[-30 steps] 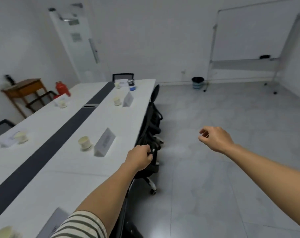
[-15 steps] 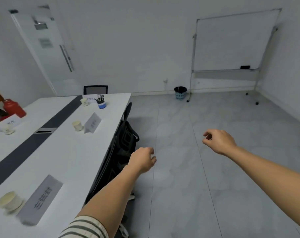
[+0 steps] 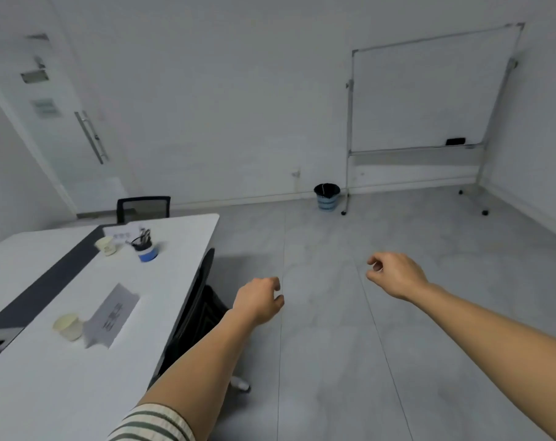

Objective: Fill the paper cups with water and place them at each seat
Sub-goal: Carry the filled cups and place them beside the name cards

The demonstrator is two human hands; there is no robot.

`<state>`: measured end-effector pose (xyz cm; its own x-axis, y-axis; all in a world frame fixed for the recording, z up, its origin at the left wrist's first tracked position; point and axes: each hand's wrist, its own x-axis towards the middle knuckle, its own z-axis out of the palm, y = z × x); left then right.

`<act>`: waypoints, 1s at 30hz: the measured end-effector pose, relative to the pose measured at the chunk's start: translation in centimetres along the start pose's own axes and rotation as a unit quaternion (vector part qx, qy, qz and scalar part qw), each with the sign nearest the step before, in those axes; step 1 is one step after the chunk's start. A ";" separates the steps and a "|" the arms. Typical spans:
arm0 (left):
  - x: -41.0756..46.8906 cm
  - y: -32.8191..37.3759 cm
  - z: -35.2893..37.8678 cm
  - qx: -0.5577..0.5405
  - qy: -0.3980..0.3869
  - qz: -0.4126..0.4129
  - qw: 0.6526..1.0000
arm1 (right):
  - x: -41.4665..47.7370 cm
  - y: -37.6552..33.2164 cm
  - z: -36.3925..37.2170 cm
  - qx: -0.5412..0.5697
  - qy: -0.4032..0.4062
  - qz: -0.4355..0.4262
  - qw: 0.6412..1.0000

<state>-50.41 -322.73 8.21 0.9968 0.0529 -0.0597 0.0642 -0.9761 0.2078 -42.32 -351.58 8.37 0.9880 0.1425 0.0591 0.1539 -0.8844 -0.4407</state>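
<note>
Both our hands hang over the smooth grey tiled floor (image 3: pixel 334 361), well apart from each other and holding nothing. The left hand (image 3: pixel 259 300) has its fingers loosely curled, just beside the edge of the white worktop (image 3: pixel 63 377); a striped knit sleeve (image 3: pixel 152 423) shows at that arm's lower end. The right hand (image 3: pixel 394 275) is further out, fingers slackly bent, thumb and forefinger near each other but gripping nothing.

On the matte worktop, one pale tapered paper cup (image 3: pixel 69 326) stands upright just beside a folded tent-shaped name card (image 3: pixel 112 315). A second paper cup (image 3: pixel 106 245) stands near the far end, close to a round blue-and-white pen holder (image 3: pixel 145 248). We cannot tell whether either cup holds water. A dark strip runs along the worktop's middle.

A black chair (image 3: pixel 197 313) is tucked against the worktop's side, and a mesh-backed chair (image 3: pixel 143 209) stands at the far end. By the wall sit a round waste bin (image 3: pixel 327 196) and a metal-framed whiteboard (image 3: pixel 423 93) on casters.
</note>
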 end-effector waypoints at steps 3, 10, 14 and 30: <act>7.7 1.1 -1.7 -0.003 -0.005 0.015 1.000 | 6.1 0.9 -1.7 0.004 0.006 0.016 1.000; 24.8 3.6 0.0 -0.007 -0.038 0.044 0.998 | 21.5 5.7 -2.4 -0.006 0.018 0.050 0.999; 37.5 5.2 1.1 -0.018 -0.039 0.032 0.999 | 34.0 9.1 -1.7 0.006 0.017 0.037 0.999; 74.1 -0.9 -1.6 -0.037 -0.020 -0.072 0.997 | 77.3 6.1 2.2 -0.009 -0.055 -0.057 0.997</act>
<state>23.51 -317.59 5.18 0.9745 0.1808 -0.1330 0.2108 -0.9406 0.2660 34.95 -344.95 8.27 0.9571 0.2897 0.0087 0.2664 -0.8676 -0.4199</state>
